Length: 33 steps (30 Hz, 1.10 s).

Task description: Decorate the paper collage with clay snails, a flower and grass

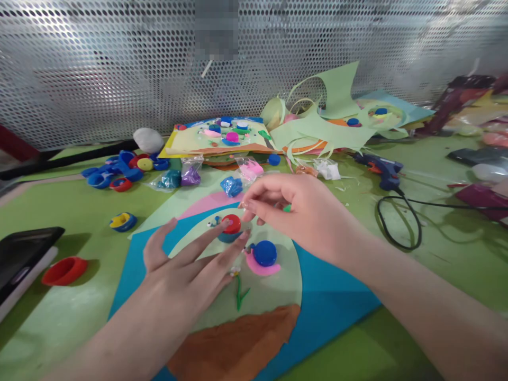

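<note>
A blue paper sheet (329,301) lies before me with a pale green circle (273,291), a brown patch (238,344) and a pink piece (210,202) stuck on it. My left hand (186,264) rests flat on the circle, fingers spread, fingertips touching a red bottle cap (232,223) stacked on a blue cap. My right hand (293,211) hovers just right of the red cap, fingers pinched on something small and green that I cannot make out. A blue cap on a pink shape (264,256) sits beside a small paper flower (238,286).
Loose blue, red and yellow caps (119,172) lie at back left, small bags of beads (190,177) behind the sheet. A second collage (218,137) and green paper scraps (329,121) sit at the back. A blue glue gun (381,169) with black cord lies right; a phone (24,259) and red cap (64,270) left.
</note>
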{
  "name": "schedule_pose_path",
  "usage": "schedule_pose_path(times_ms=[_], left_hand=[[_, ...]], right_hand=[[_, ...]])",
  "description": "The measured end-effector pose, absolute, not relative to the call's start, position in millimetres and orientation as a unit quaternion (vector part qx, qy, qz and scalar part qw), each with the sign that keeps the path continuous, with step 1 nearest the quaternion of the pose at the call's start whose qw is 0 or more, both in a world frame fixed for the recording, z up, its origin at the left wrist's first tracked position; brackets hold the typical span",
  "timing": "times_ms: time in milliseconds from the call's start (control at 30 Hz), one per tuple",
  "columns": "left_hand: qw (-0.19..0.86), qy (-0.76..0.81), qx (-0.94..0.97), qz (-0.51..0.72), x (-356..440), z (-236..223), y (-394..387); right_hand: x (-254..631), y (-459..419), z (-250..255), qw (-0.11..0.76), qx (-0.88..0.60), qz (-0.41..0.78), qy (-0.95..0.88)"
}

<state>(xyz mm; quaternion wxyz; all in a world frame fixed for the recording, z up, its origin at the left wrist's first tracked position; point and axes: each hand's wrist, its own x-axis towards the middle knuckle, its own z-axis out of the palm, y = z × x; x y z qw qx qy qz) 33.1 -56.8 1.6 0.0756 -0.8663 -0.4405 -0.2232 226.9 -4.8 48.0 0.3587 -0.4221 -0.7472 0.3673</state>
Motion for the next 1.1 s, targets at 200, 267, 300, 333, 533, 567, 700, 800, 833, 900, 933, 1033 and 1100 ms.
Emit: schedule_pose_path(times_ms=[200,267,300,333,533,567,700,800,833,900,933,1033,1100], left_hand=[[0.110,-0.398,-0.899,-0.147,25.7,10.7,-57.7],[0.122,-0.381,-0.904,-0.151,24.9,11.9,-58.0],[0.123,-0.375,-0.907,-0.148,24.7,12.3,-58.2],[0.122,-0.368,-0.910,-0.146,24.5,12.5,-58.4],[0.106,-0.374,-0.909,-0.148,21.2,13.3,-61.2],[0.105,-0.379,-0.907,-0.151,20.8,13.8,-61.9],[0.090,-0.385,-0.905,-0.158,22.0,17.6,-65.1],[0.087,-0.384,-0.908,-0.144,24.8,19.7,-66.9],[0.088,-0.384,-0.909,-0.139,25.8,19.9,-67.2],[0.086,-0.386,-0.909,-0.134,27.5,19.8,-67.5],[0.081,-0.386,-0.909,-0.133,28.1,19.7,-67.6],[0.066,-0.389,-0.908,-0.141,28.7,20.3,-68.6],[0.058,-0.398,-0.904,-0.144,27.9,21.4,-69.6]], right_hand=[[227.4,-4.8,47.6,0.363,-0.415,0.355,-0.755],[227.3,-5.1,47.8,0.362,-0.417,0.356,-0.754],[227.2,-5.3,48.0,0.361,-0.418,0.357,-0.753],[227.2,-5.4,48.1,0.361,-0.419,0.358,-0.752],[229.1,-5.3,47.7,0.364,-0.413,0.362,-0.753],[229.5,-5.3,47.6,0.365,-0.411,0.362,-0.753],[229.7,-5.6,47.5,0.364,-0.412,0.363,-0.752],[229.0,-5.7,47.5,0.364,-0.412,0.365,-0.751],[228.9,-5.7,47.5,0.364,-0.413,0.365,-0.751],[228.9,-5.7,47.7,0.361,-0.414,0.367,-0.751],[229.0,-5.7,47.8,0.360,-0.415,0.367,-0.751],[229.5,-5.9,48.4,0.356,-0.420,0.365,-0.751],[229.8,-6.1,48.9,0.357,-0.422,0.361,-0.751]])
